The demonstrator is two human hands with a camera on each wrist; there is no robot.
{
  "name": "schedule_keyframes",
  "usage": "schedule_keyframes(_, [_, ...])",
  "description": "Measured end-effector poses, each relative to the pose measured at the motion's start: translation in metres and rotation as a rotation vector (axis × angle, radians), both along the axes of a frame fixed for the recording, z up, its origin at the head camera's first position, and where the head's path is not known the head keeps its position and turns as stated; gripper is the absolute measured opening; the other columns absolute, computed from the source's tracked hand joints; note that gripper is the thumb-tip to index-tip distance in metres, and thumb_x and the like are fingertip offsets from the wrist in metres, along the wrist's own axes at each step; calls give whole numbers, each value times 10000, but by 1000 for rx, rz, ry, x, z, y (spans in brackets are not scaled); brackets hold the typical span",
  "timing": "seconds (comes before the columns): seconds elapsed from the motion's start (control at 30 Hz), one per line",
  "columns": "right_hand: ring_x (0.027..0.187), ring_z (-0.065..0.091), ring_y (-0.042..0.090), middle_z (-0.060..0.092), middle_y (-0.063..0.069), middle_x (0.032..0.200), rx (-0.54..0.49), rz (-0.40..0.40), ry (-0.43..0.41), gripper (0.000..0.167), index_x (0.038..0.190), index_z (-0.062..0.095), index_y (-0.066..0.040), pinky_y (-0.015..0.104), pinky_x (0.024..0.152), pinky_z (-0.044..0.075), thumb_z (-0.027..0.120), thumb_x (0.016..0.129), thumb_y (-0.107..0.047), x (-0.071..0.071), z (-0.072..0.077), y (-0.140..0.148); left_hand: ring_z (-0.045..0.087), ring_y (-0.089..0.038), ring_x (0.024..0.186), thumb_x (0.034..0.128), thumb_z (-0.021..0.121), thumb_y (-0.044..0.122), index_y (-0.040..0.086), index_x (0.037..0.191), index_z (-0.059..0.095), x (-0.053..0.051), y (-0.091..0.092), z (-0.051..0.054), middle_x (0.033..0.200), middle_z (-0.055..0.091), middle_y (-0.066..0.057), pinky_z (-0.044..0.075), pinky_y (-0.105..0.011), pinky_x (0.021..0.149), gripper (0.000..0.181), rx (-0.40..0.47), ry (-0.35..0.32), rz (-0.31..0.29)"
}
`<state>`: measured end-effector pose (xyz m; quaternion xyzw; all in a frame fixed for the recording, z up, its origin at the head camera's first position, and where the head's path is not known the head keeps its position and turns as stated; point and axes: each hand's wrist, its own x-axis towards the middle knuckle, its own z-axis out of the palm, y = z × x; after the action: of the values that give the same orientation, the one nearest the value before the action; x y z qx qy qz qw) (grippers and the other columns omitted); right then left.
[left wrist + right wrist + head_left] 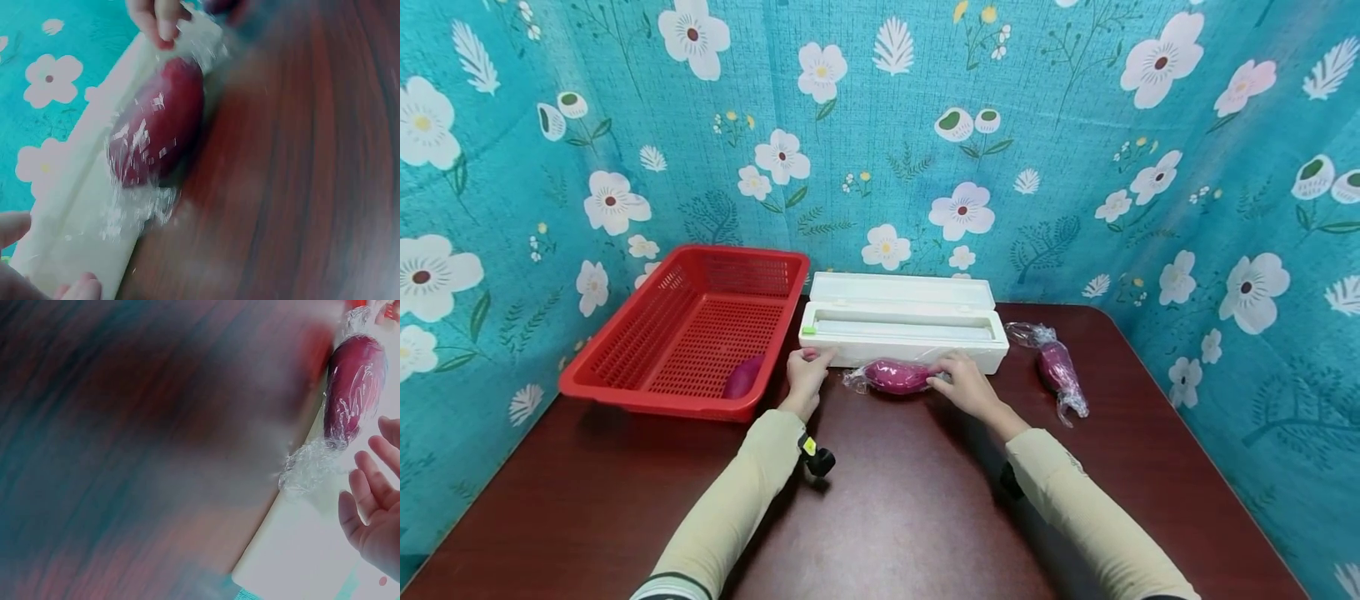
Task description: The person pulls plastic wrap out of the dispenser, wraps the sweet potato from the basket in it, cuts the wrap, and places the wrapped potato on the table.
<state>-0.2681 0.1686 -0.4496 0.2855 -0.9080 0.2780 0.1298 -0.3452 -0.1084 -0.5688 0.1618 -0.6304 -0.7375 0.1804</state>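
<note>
A purple sweet potato [897, 377] wrapped in clear cling film, its film ends bunched, lies against the front of a white cling film box [910, 333] with a raised lid. My left hand [807, 377] is by the box's front left corner; its thumb and fingers stand apart in the left wrist view. My right hand [964, 382] is at the wrapped potato's right end. In the right wrist view its loosely bent fingers [369, 481] are beside the bunched film [309, 465], gripping nothing visible. Contact with the film is unclear.
A red plastic basket [790, 312] stands at the left, with an unwrapped purple sweet potato [743, 377] inside. Another film-wrapped sweet potato [1058, 367] lies right of the box. A floral curtain [865, 167] hangs behind the dark wooden table [895, 508].
</note>
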Motion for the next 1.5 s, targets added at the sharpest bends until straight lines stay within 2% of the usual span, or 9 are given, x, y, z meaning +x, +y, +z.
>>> schedule_keyframes(0.1, [832, 529, 239, 600, 72, 829, -4, 14, -13, 58, 798, 681, -33, 381, 741, 424, 687, 764, -80, -1, 0, 1, 594, -170, 597, 621, 804, 110, 45, 913, 438, -7, 5, -8, 788, 523, -93, 485, -275, 497, 473, 243, 53, 28])
schedule_keyframes(0.23, [807, 538, 231, 600, 72, 814, -6, 38, -30, 57, 799, 680, -24, 379, 728, 428, 674, 771, -73, 0, 0, 1, 646, -236, 644, 666, 775, 62, 31, 956, 395, -5, 11, -1, 790, 595, -151, 516, -311, 538, 479, 394, 49, -6])
schedule_keyframes(0.3, [810, 540, 229, 600, 70, 817, -4, 43, -36, 54, 804, 679, -21, 377, 734, 429, 667, 775, -65, 0, 0, 2, 639, -211, 590, 688, 761, 71, 22, 915, 410, 10, 16, 25, 726, 614, -150, 498, -269, 479, 421, 379, 11, -14])
schedule_keyframes(0.47, [836, 546, 232, 607, 65, 829, -1, 42, -47, 45, 806, 684, -26, 375, 764, 431, 657, 775, -44, 0, 1, 3, 564, -73, 454, 784, 678, 136, 56, 760, 519, 65, 30, 113, 603, 627, -19, 335, -152, 368, 180, 254, -209, -38])
schedule_keyframes(0.53, [837, 546, 232, 610, 63, 829, 1, 43, -53, 45, 804, 685, -29, 375, 766, 431, 653, 776, -43, 0, 1, 2, 523, -41, 412, 798, 661, 170, 76, 696, 542, 72, 30, 123, 567, 610, 27, 277, -151, 347, 183, 228, -241, -42])
schedule_keyframes(0.77, [816, 546, 222, 613, 53, 815, 11, 32, -36, 42, 806, 681, -36, 371, 744, 431, 658, 787, -66, -2, 1, -1, 425, -92, 445, 810, 654, 301, 55, 635, 569, 67, 29, 125, 566, 601, 29, 238, -176, 331, 313, 213, -244, -2])
schedule_keyframes(1.0, [793, 553, 217, 619, 41, 796, 8, 66, -2, 44, 800, 681, -42, 373, 730, 431, 660, 792, -80, -3, 4, -9, 420, -66, 405, 875, 577, 233, 47, 682, 538, 64, 28, 121, 582, 593, 22, 240, -174, 329, 271, 259, -223, 4])
schedule_keyframes(1.27, [790, 556, 206, 618, 25, 789, 37, 46, -3, 42, 787, 677, -58, 363, 720, 436, 644, 803, -80, -4, 9, -15, 415, -40, 387, 919, 500, 206, 55, 738, 511, 64, 28, 118, 582, 559, 19, 236, -157, 343, 235, 336, -193, -51])
schedule_keyframes(1.5, [799, 572, 205, 627, 47, 806, 41, 43, -46, 71, 813, 678, -40, 365, 719, 455, 629, 820, -92, -5, 13, -18, 407, -50, 363, 895, 542, 195, 66, 711, 473, 66, 25, 113, 535, 531, 32, 246, -156, 323, 235, 233, -158, 0])
